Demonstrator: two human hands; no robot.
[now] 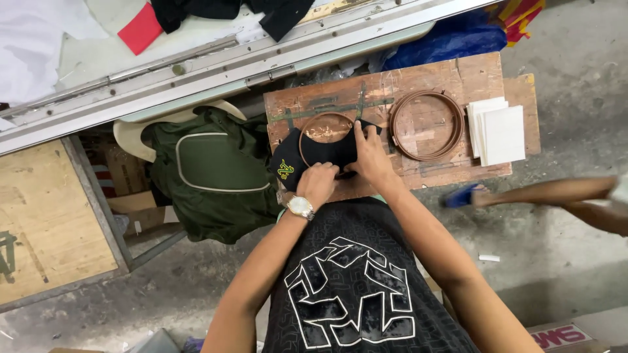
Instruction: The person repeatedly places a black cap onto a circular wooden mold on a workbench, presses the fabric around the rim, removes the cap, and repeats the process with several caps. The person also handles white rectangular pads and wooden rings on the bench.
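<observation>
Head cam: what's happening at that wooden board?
A person presses a black cap onto a brown hoop on a worn wooden board. The left hand, watch on its wrist, grips the cap's near edge; the right hand holds its right side down. A second, empty hoop and a stack of white sheets lie to the right. A green garment hangs to the left.
</observation>
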